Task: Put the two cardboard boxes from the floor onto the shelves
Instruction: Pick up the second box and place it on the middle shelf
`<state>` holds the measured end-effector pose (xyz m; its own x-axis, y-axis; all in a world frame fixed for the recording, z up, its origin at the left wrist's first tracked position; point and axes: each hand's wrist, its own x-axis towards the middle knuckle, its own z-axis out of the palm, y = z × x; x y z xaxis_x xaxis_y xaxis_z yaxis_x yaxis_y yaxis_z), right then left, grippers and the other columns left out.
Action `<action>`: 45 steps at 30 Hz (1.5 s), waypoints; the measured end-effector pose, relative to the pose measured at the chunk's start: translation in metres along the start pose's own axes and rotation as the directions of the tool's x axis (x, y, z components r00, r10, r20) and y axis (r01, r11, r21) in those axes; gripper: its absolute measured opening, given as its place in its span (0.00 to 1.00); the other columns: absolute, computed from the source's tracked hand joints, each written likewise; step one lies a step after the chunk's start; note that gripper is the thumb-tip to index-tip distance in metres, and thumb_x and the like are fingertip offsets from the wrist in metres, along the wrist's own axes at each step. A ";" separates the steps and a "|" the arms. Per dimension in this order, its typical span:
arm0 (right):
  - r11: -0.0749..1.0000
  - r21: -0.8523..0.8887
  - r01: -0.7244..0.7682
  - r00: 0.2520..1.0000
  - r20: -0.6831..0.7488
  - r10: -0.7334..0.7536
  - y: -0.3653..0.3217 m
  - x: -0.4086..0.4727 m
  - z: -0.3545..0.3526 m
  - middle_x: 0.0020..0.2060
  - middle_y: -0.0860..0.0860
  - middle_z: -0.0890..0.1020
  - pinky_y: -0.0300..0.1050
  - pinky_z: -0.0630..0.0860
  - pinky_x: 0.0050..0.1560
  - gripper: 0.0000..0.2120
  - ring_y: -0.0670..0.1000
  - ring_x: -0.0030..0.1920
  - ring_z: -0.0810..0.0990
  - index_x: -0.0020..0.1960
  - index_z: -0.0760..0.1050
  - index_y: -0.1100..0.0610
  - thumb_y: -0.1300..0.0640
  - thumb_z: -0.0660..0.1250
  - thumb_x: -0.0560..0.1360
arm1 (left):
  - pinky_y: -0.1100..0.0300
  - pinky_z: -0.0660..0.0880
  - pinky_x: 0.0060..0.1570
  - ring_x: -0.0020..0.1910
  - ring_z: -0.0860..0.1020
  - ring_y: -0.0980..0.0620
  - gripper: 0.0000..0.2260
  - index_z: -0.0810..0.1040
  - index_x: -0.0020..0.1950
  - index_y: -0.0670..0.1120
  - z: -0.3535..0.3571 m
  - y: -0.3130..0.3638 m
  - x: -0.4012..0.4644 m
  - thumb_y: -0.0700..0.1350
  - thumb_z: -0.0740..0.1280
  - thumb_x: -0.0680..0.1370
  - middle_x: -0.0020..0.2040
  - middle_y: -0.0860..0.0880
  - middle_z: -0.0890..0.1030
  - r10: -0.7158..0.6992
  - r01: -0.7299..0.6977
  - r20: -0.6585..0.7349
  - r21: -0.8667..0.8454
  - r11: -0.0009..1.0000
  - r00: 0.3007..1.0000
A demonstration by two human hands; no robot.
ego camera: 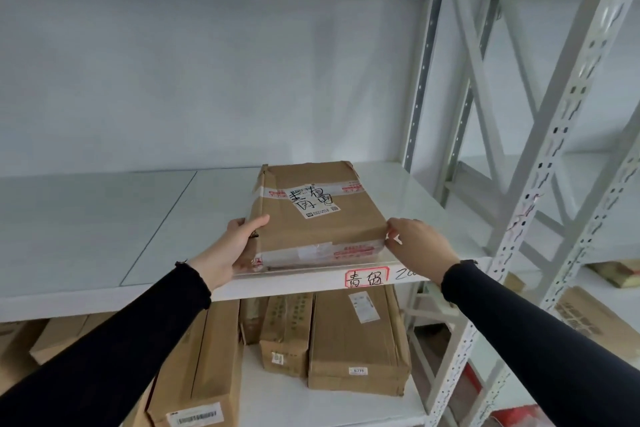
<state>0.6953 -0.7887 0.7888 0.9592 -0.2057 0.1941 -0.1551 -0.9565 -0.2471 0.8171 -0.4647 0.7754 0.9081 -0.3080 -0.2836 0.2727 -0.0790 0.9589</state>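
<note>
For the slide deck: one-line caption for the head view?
Both hands, left hand and right hand, hold a taped cardboard box at the front edge of a white shelf.

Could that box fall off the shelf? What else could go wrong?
Maybe. The cardboard box lies flat on the white shelf, but its near end sits right at the front edge, so letting go too early could let it slip off. The left hand and right hand grip its near corners, so fingers could get pinched against the shelf if it is pushed in fast.
</note>
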 end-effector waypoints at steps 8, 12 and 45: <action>0.997 0.059 0.053 0.999 -0.010 -0.052 0.025 0.026 0.013 0.52 0.42 0.83 0.44 0.75 0.47 0.10 0.49 0.53 0.80 0.59 0.76 0.47 0.51 0.61 0.79 | 0.57 0.67 0.69 0.73 0.74 0.50 0.34 0.68 0.79 0.48 0.005 0.011 0.009 0.64 0.67 0.78 0.77 0.49 0.73 0.099 -0.085 -0.036 0.293 0.953 0.994; 0.968 0.248 0.026 0.997 -0.081 -0.006 0.033 0.021 0.012 0.52 0.42 0.84 0.46 0.78 0.50 0.13 0.47 0.52 0.81 0.61 0.77 0.46 0.49 0.57 0.82 | 0.51 0.64 0.71 0.74 0.68 0.51 0.38 0.61 0.83 0.54 -0.004 0.009 -0.005 0.67 0.65 0.76 0.79 0.51 0.66 0.260 -0.209 -0.067 0.423 0.882 0.963; 0.908 0.418 -0.024 0.997 -0.057 0.052 -0.003 0.147 0.053 0.57 0.48 0.81 0.50 0.78 0.52 0.19 0.52 0.50 0.82 0.67 0.73 0.52 0.51 0.67 0.77 | 0.60 0.70 0.60 0.64 0.78 0.49 0.27 0.72 0.76 0.44 -0.008 0.044 0.120 0.52 0.71 0.80 0.69 0.48 0.80 0.322 -0.250 -0.011 0.604 0.757 0.947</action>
<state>0.8496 -0.8049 0.7682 0.9349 -0.2665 0.2344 -0.0647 -0.7774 -0.6257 0.9403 -0.4976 0.7834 0.9510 -0.3067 0.0401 -0.2129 -0.5552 0.8040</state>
